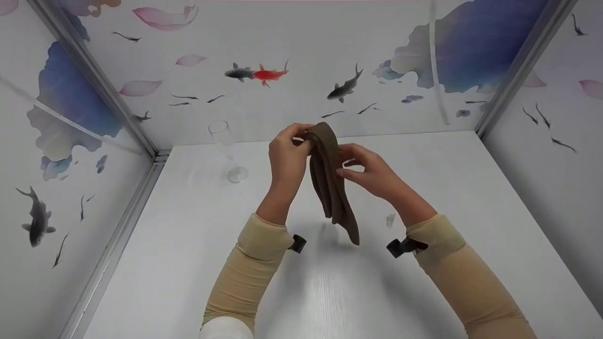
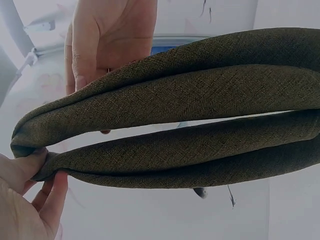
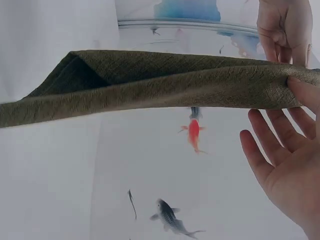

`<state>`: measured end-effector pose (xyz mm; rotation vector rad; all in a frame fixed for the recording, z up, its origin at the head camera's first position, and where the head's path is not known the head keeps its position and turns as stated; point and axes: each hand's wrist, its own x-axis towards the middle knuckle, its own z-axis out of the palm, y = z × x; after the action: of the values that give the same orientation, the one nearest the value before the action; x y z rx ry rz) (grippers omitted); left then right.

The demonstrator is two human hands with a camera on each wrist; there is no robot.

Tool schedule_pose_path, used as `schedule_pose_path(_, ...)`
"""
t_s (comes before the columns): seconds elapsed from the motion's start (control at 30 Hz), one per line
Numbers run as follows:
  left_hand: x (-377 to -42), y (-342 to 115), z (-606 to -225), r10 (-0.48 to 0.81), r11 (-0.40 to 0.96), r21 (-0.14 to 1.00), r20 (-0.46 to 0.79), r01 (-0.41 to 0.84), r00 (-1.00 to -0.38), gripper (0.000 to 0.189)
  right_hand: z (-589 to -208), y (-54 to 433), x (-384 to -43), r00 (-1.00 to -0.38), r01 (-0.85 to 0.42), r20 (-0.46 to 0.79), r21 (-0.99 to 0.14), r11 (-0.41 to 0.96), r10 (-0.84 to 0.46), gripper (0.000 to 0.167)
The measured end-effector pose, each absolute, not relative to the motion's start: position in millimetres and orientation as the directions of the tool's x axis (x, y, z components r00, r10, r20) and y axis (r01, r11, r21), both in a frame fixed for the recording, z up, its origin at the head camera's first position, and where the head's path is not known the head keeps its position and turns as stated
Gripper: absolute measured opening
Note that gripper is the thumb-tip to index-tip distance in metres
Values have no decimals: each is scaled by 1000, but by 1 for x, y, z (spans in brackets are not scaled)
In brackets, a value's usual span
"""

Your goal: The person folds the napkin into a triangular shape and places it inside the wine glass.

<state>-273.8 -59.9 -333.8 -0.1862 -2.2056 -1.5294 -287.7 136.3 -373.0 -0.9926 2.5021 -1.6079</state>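
Note:
A folded, dark olive-brown woven cloth point(image 1: 332, 179) hangs in the air between both hands, its lower corner drooping over the table. At the top fold, my left hand point(image 1: 288, 157) pinches it between thumb and fingers; the left wrist view shows the folded layers running away from this pinch. My right hand point(image 1: 372, 172) is at the cloth's right side. In the right wrist view its thumb point(image 3: 305, 92) lies across the front, while some fingertips pass behind the edge and the little finger stays apart.
Left of the hands, a clear stemmed glass point(image 1: 237, 174) stands upright near the back of the white table point(image 1: 188, 235). A small transparent item point(image 1: 390, 220) lies near the right wrist. Walls point(image 1: 306, 28) printed with fish and petals enclose the back and sides.

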Motion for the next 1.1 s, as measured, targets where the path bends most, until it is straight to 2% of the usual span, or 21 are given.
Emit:
schedule_pose_path(0.27, -273, -60, -332, -108, 339, 862, 434, 378, -894, 22, -377, 134, -284, -781, -486, 305, -845, 224, -544, 44)
schedule_pose_path(0.53, -271, -59, -324, -72, 228, 887, 427, 402, -901, 21, -380, 131, -278, -727, -549, 407, -828, 112, -552, 40)
schedule_pose_path(0.7, -267, -58, -316, -29, 172, 907, 394, 384, -918, 21, -368, 130, -263, -732, -563, 430, -818, 115, -528, 34)
schedule_pose_path(0.93, -264, -57, -308, 17, 132, 925, 357, 356, -934, 22, -368, 134, -258, -705, -522, 372, -849, 86, -604, 59)
schedule_pose_path(1.1, -262, -59, -305, 50, 117, 931, 341, 345, -939, 24, -375, 136, -259, -669, -521, 382, -853, 36, -637, 54)
